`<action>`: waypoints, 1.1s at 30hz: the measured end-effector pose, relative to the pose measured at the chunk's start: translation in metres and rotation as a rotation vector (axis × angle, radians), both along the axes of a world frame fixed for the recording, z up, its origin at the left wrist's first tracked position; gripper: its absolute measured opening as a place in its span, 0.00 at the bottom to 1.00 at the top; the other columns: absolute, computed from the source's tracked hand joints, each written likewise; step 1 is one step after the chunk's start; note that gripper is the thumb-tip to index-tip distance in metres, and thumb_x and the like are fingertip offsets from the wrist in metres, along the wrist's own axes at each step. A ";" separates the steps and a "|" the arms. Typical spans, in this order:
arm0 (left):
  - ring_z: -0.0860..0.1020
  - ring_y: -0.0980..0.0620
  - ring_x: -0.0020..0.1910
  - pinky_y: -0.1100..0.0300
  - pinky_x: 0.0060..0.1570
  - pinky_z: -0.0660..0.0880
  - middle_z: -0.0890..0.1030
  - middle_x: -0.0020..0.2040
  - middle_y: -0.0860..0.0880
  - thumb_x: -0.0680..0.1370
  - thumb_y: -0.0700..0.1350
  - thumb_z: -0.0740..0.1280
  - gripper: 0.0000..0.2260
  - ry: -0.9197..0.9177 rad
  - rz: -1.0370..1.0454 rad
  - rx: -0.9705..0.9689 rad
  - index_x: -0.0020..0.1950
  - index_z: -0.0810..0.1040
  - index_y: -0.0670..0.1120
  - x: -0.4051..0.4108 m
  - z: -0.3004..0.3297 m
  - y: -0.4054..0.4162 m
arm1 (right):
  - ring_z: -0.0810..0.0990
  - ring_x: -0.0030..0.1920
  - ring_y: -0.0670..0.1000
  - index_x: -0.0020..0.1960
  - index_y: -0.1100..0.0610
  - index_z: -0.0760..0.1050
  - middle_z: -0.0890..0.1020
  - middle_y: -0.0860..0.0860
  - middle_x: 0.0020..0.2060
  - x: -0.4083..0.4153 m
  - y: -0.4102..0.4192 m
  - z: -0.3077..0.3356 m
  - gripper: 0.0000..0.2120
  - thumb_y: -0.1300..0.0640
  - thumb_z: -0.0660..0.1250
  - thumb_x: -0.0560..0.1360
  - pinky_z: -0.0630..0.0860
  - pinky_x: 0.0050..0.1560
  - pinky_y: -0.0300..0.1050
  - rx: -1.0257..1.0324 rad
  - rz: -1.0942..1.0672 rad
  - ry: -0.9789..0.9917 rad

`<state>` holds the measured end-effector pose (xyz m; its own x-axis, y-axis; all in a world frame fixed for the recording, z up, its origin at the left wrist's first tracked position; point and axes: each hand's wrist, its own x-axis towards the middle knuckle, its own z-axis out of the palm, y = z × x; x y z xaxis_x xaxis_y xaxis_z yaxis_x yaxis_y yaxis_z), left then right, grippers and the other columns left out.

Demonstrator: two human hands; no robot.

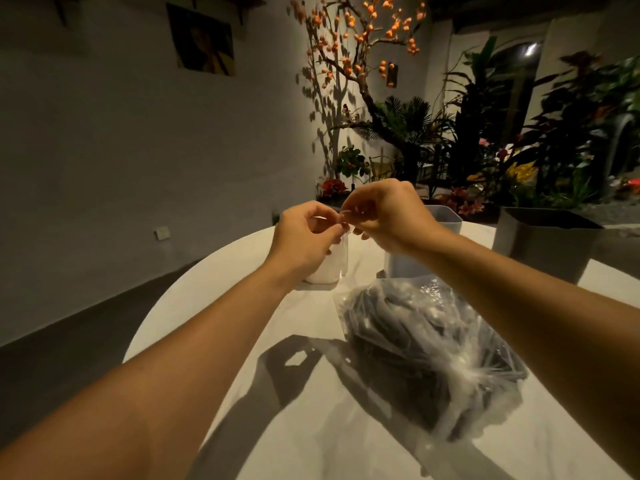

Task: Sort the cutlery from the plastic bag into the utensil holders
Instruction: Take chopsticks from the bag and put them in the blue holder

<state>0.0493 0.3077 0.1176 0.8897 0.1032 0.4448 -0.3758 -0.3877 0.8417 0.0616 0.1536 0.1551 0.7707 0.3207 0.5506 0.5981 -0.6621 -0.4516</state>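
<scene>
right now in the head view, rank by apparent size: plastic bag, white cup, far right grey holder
1. plastic bag, though it lies nearest the camera
2. grey holder
3. white cup, partly hidden behind the left hand, so unsure

Your left hand (304,233) hides most of the white holder (327,268). The dark cutlery (408,341) inside the plastic bag (460,382) looks blurry; you cannot tell the pieces apart.

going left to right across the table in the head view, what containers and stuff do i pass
white cup behind the left hand → plastic bag of dark cutlery → grey holder behind the right hand → larger grey holder at the right edge
</scene>
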 end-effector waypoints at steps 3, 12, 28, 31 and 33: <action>0.84 0.54 0.42 0.55 0.48 0.83 0.85 0.44 0.52 0.77 0.42 0.73 0.04 0.006 0.033 0.015 0.50 0.81 0.47 0.018 0.005 0.012 | 0.82 0.39 0.45 0.50 0.54 0.84 0.83 0.47 0.37 0.020 0.011 0.005 0.04 0.58 0.73 0.76 0.82 0.42 0.39 -0.067 0.014 -0.017; 0.84 0.53 0.45 0.52 0.51 0.83 0.84 0.46 0.52 0.77 0.43 0.74 0.05 -0.081 0.149 0.047 0.50 0.81 0.49 0.084 0.015 0.029 | 0.79 0.45 0.48 0.51 0.56 0.78 0.82 0.50 0.45 0.089 0.039 0.008 0.04 0.57 0.71 0.78 0.75 0.41 0.38 -0.091 -0.049 -0.224; 0.77 0.53 0.55 0.58 0.52 0.72 0.83 0.57 0.49 0.81 0.46 0.68 0.08 0.067 0.222 0.285 0.57 0.84 0.47 0.148 -0.040 0.050 | 0.81 0.49 0.52 0.48 0.51 0.83 0.83 0.50 0.49 0.161 0.059 -0.046 0.04 0.55 0.74 0.74 0.81 0.54 0.49 -0.263 -0.172 0.158; 0.76 0.54 0.54 0.58 0.52 0.71 0.82 0.57 0.49 0.81 0.46 0.68 0.07 0.060 0.220 0.279 0.57 0.84 0.47 0.138 -0.031 0.041 | 0.81 0.48 0.52 0.48 0.52 0.83 0.84 0.50 0.47 0.148 0.049 -0.039 0.03 0.57 0.73 0.76 0.81 0.52 0.49 -0.242 -0.169 0.145; 0.77 0.53 0.54 0.58 0.51 0.71 0.82 0.57 0.49 0.81 0.46 0.68 0.07 0.054 0.201 0.273 0.56 0.83 0.48 0.126 -0.025 0.033 | 0.81 0.48 0.51 0.49 0.52 0.83 0.84 0.50 0.47 0.134 0.041 -0.035 0.03 0.59 0.72 0.76 0.81 0.50 0.47 -0.245 -0.151 0.156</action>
